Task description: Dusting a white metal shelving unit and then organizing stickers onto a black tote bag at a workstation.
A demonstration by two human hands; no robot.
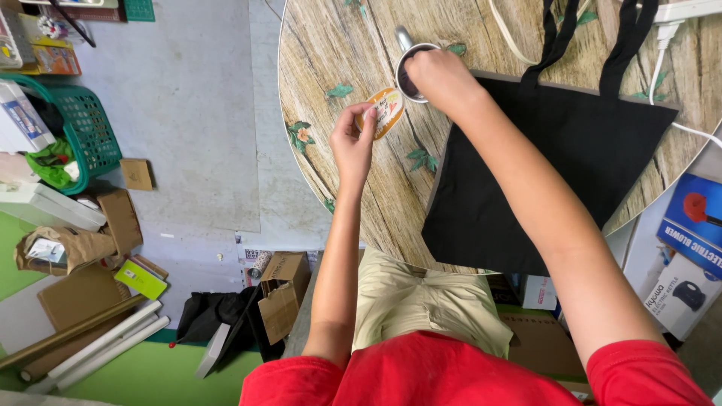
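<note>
Orange sticker (386, 110) beside metal cup (410, 71)

The person wears a red short-sleeved shirt (421, 372) and what look like pale khaki trousers (421, 301).

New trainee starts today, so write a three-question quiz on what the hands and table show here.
1. True or false: the left hand holds an oval sticker above the round table.
2. The right hand is over which thing? A) green basket B) metal cup C) cardboard box
3. What dark thing lies flat on the table under the right forearm?

Key: 1 true. 2 B. 3 the black tote bag.
</note>
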